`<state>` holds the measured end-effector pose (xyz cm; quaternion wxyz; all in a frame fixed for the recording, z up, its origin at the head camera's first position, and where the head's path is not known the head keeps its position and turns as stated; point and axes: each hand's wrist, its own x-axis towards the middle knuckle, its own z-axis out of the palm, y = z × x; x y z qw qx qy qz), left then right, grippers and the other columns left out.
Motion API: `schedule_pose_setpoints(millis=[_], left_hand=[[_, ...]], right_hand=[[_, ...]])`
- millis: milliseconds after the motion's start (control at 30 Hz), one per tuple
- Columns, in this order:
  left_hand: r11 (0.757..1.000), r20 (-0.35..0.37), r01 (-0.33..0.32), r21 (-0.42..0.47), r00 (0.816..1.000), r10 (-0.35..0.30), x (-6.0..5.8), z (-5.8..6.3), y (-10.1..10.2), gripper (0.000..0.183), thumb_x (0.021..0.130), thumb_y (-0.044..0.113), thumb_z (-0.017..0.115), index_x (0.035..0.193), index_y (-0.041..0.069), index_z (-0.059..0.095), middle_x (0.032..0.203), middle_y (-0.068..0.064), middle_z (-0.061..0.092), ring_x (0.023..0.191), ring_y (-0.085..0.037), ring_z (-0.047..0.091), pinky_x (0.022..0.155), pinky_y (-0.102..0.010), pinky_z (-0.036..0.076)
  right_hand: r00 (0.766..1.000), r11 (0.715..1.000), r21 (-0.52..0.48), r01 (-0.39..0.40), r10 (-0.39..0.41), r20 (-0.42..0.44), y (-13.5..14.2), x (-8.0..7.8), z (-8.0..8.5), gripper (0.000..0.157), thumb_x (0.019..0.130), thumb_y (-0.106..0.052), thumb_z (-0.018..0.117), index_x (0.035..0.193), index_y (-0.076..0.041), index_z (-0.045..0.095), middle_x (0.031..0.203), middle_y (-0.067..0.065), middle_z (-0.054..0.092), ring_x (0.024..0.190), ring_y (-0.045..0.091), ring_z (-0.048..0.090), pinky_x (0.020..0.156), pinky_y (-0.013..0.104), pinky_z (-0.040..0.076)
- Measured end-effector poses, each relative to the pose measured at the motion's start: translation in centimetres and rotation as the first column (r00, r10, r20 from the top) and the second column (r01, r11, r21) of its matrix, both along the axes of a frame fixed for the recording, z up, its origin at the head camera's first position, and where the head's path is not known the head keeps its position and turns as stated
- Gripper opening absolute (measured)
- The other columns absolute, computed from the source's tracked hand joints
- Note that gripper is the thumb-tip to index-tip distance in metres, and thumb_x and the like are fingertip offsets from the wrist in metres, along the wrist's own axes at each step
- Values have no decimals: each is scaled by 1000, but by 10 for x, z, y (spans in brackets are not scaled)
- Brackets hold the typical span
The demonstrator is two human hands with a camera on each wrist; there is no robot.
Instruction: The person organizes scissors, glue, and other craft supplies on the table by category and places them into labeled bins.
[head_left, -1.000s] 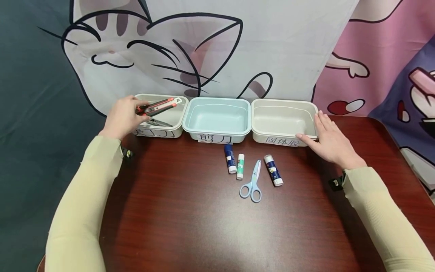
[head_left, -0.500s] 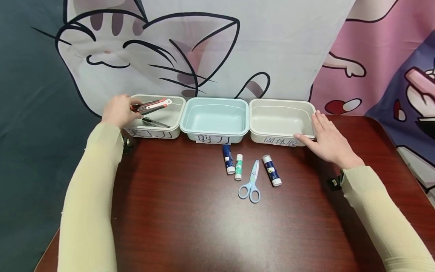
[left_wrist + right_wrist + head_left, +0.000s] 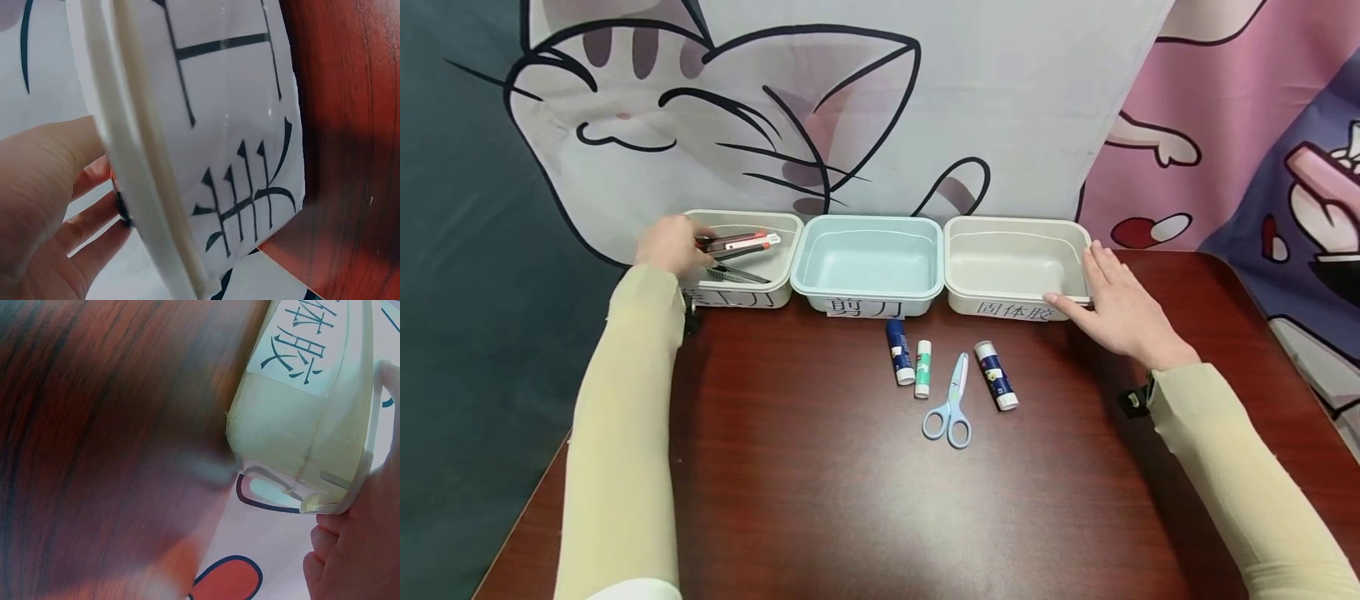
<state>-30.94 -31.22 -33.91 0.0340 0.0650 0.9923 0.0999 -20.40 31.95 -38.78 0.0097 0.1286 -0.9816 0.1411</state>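
Note:
In the head view my left hand (image 3: 672, 246) reaches over the left end of a cream bin (image 3: 781, 287) and holds red-and-black utility knives (image 3: 751, 242) low inside it. A grey-and-black utility knife (image 3: 743, 276) lies in the bin below them. The left wrist view shows that hand (image 3: 40, 187) behind the bin's rim (image 3: 128, 144), which hides most of the knives. My right hand (image 3: 1126, 315), fingers straight, rests on the right end of another cream bin (image 3: 1015, 265). In the right wrist view, fingertips (image 3: 322, 540) sit at that bin's end.
Between the cream bins stands a light blue bin (image 3: 868, 260). In front of them lie a blue glue stick (image 3: 900, 353), a green glue stick (image 3: 923, 369), light blue scissors (image 3: 952, 404) and another blue glue stick (image 3: 997, 377). A cartoon curtain (image 3: 1015, 92) hangs directly behind.
My left hand has lowered the utility knives further into the left bin. The whole head view has shifted slightly, and my right hand stays on its bin.

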Motion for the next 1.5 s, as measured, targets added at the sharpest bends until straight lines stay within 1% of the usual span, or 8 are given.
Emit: schedule_pose_setpoints(millis=[200,367,533,733,967,1167,1333,1500], left_hand=[[999,-27,-34,16,999,35,0,1,3,70,87,12,79,150,4,49,143,-35,44,126,-55,45,97,-69,40],[998,-45,-19,52,999,21,3,11,9,69,89,13,78,149,0,48,147,-34,42,133,-54,39,106,-67,33],[994,-73,-7,105,997,15,7,21,19,70,92,18,76,151,-1,44,152,-30,40,138,-52,35,111,-64,28],[992,-138,-6,130,990,24,14,29,37,75,91,32,76,150,-2,45,151,-28,43,138,-48,38,111,-60,31],[983,-192,30,179,981,5,27,28,60,79,91,39,76,148,-6,45,148,-28,46,137,-45,40,113,-54,31],[979,-258,44,197,966,9,40,20,76,81,88,44,78,145,-5,49,142,-27,51,132,-43,47,110,-52,37],[966,-290,87,243,957,-14,53,16,88,82,87,45,79,146,-3,49,145,-25,51,135,-41,45,111,-51,35],[957,-353,136,255,935,-39,67,14,103,81,85,47,82,143,-1,54,143,-21,54,135,-38,47,111,-49,36]], right_hand=[[1000,1000,3,-4,4,-1,-2,0,2,98,101,-62,45,157,10,10,166,25,-2,153,36,-4,122,46,-1],[1000,1000,7,-4,4,4,-1,0,3,98,101,-62,45,158,10,9,166,24,-2,153,35,-4,122,47,-1],[1000,1000,10,-9,9,1,-1,-1,3,98,101,-62,45,158,9,8,166,25,-2,153,36,-4,122,47,-1],[1000,1000,6,-8,8,1,0,0,5,99,101,-62,45,158,10,8,165,26,-2,153,37,-3,122,47,-1],[1000,1000,2,-2,2,7,0,0,4,99,101,-62,45,158,10,7,165,25,-3,153,36,-3,122,47,-1],[1000,1000,4,-6,6,7,0,0,2,99,101,-62,45,158,9,6,165,26,-3,153,37,-4,121,48,-1],[1000,1000,5,-6,6,9,0,0,2,99,101,-63,45,158,9,6,165,26,-3,153,37,-4,121,48,-1],[1000,1000,0,-3,3,7,0,0,2,99,101,-63,45,158,9,7,166,25,-3,153,35,-4,122,47,-1]])
